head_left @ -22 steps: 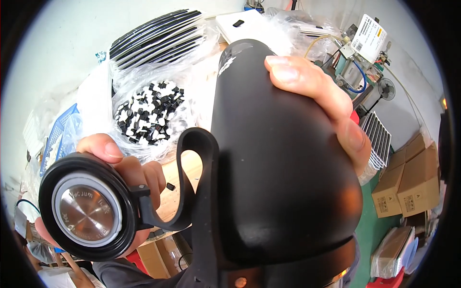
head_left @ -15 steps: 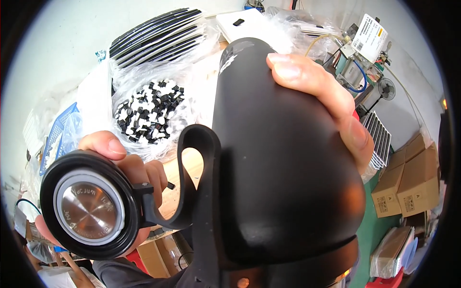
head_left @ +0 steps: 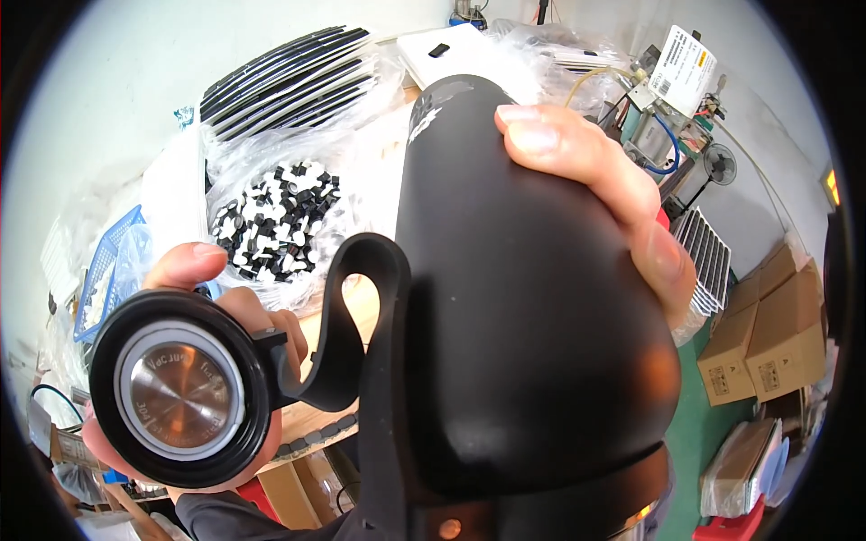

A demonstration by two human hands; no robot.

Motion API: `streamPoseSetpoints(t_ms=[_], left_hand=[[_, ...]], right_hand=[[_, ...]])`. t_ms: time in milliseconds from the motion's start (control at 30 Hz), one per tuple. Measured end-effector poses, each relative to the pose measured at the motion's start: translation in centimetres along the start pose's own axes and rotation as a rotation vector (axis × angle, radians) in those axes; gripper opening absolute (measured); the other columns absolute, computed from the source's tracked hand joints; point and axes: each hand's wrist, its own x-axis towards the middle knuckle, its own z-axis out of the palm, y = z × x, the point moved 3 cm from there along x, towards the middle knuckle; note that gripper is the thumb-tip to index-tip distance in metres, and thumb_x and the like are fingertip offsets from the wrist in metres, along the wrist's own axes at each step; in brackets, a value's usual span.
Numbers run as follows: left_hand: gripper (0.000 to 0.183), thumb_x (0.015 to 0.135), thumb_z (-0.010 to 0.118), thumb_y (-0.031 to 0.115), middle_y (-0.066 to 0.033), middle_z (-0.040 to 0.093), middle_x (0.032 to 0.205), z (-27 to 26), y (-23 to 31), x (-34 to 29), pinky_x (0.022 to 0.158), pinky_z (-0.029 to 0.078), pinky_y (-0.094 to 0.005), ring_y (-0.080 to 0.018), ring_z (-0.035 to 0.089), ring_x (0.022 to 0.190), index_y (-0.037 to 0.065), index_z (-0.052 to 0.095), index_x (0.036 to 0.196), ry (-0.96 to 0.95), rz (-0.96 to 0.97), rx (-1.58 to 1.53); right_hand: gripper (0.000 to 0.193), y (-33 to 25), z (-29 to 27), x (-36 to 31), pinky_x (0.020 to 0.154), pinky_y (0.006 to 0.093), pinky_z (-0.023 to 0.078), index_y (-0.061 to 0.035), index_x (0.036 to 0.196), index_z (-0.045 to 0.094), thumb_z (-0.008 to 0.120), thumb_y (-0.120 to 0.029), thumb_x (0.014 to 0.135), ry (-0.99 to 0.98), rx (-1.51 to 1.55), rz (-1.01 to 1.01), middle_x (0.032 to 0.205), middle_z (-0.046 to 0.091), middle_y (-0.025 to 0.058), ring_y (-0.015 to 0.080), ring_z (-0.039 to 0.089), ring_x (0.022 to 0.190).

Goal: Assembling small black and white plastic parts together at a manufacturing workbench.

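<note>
A large matt black insulated bottle (head_left: pixel 532 334) fills the middle, close to the camera. My right hand (head_left: pixel 604 198) wraps over its far right side. Pale scuffs show near the narrow far end. A bent black strap (head_left: pixel 383 361) joins the bottle to its round black lid (head_left: pixel 104 388). Steel disc and pale grey sealing ring show on the lid's underside, which faces me. My left hand (head_left: pixel 248 311) grips the lid from behind, with the thumb raised past its upper edge; the other fingers are partly hidden.
Behind the hands, a clear plastic bag (head_left: pixel 352 203) holds many small black and white parts on the table. Stacked black and white strips (head_left: pixel 289 81) stand at the back. A blue basket (head_left: pixel 113 261) sits left; cardboard boxes (head_left: pixel 776 334) and a wire rack (head_left: pixel 702 257) are right.
The lid has moved slightly right and down with my left hand. Its strap bends a little more tightly. The bottle and my right hand have shifted slightly left in view.
</note>
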Motion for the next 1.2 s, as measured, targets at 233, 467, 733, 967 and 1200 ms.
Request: streamPoseSetpoints(t_ms=[233, 467, 733, 967, 1200], left_hand=[[0.110, 0.070, 0.049, 0.078, -0.0125, 0.055, 0.071, -1.3, -1.4, 1.2, 0.058, 0.042, -0.0304, -0.0172, 0.052, 0.057, -0.011, 0.031, 0.132, 0.025, 0.046, 0.083], [0.104, 0.071, 0.054, 0.071, -0.0130, 0.055, 0.079, -1.5, -1.5, 1.0, 0.062, 0.042, -0.0295, -0.0171, 0.053, 0.064, -0.010, 0.031, 0.133, 0.047, 0.120, 0.188], [0.099, 0.072, 0.059, 0.063, -0.0135, 0.054, 0.088, -1.8, -2.0, 1.0, 0.067, 0.043, -0.0283, -0.0168, 0.054, 0.071, -0.009, 0.031, 0.134, 0.076, 0.169, 0.311], [0.095, 0.073, 0.063, 0.056, -0.0140, 0.054, 0.097, -2.0, -3.0, 0.8, 0.071, 0.044, -0.0274, -0.0167, 0.055, 0.078, -0.007, 0.031, 0.135, 0.076, 0.152, 0.426], [0.091, 0.073, 0.068, 0.049, -0.0145, 0.053, 0.105, -2.1, -4.2, 0.2, 0.075, 0.045, -0.0264, -0.0165, 0.055, 0.085, -0.006, 0.030, 0.136, 0.087, 0.120, 0.548]], right_hand=[[0.066, 2.9, -0.8, 0.1, 0.104, 0.0347, 0.031, 0.0110, 0.105, 0.059, 0.020, -0.042, 0.094, -0.037, 0.129, -0.105, 0.120, 0.055, 0.0242, 0.0274, 0.050, 0.114], [0.059, 4.1, -0.7, 0.2, 0.099, 0.0346, 0.034, 0.0100, 0.107, 0.058, 0.029, -0.038, 0.089, -0.023, 0.104, -0.179, 0.116, 0.056, 0.0233, 0.0278, 0.052, 0.108], [0.051, 5.4, -0.7, -0.5, 0.092, 0.0345, 0.038, 0.0087, 0.108, 0.058, 0.041, -0.033, 0.084, -0.003, 0.064, -0.240, 0.112, 0.058, 0.0221, 0.0284, 0.055, 0.101], [0.048, 7.1, -0.9, -2.7, 0.086, 0.0344, 0.042, 0.0076, 0.109, 0.057, 0.051, -0.029, 0.079, 0.035, 0.005, -0.235, 0.108, 0.060, 0.0210, 0.0289, 0.058, 0.095], [0.049, 8.6, -1.4, -5.6, 0.080, 0.0342, 0.046, 0.0065, 0.111, 0.057, 0.062, -0.025, 0.073, 0.054, -0.043, -0.208, 0.104, 0.062, 0.0199, 0.0294, 0.061, 0.089]])
